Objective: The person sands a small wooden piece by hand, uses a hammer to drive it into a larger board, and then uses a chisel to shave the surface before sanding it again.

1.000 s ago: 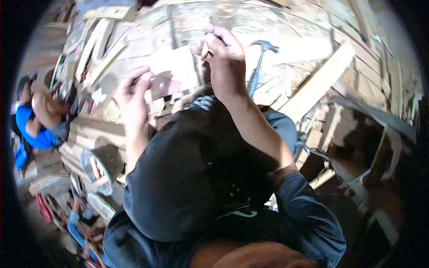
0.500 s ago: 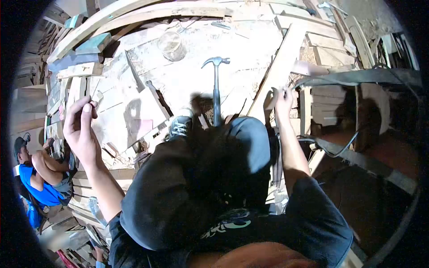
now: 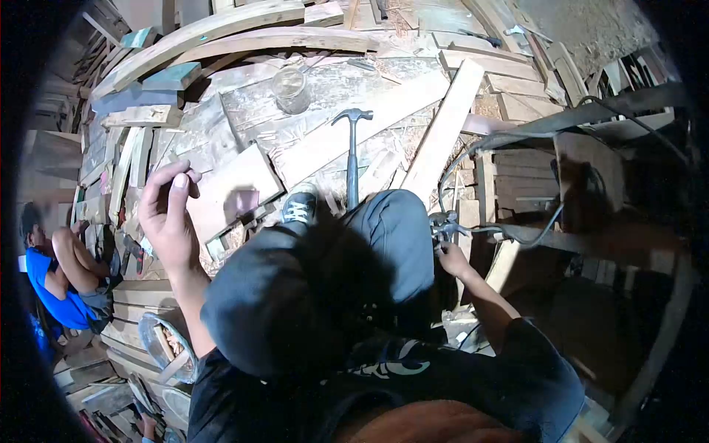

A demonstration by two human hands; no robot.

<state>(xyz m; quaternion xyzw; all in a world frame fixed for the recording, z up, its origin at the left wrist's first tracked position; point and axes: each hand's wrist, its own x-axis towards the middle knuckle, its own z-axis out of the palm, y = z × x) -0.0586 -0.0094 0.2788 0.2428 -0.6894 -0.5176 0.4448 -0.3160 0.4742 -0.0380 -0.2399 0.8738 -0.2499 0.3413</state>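
Observation:
My left hand [image 3: 171,214] is raised above the planks at the left, its thumb and curled fingers closed together. A small dark bit shows at the fingertips; I cannot tell what it is. Beside my right knee, my right hand [image 3: 453,261] is closed around the lower part of a dark metal tool [image 3: 446,224] with a claw-like head. A claw hammer [image 3: 353,151] lies in front of my knees, head pointing away, its grip end reaching my leg. A pale plank [image 3: 447,133] slants to the right of the hammer, and a wide board [image 3: 233,188] lies beyond my left hand.
A clear plastic tub [image 3: 291,90] stands on the dusty floor ahead. Long curved beams [image 3: 214,37] lie at the back left. A bucket with wood scraps [image 3: 156,322] is at my left. Cables [image 3: 550,230] hang at the right. A person in blue [image 3: 59,292] sits far left.
My right hand has come down and back to beside my knee, where the dark tool now shows. My left hand sits further right in view, still closed. The bucket shows more fully.

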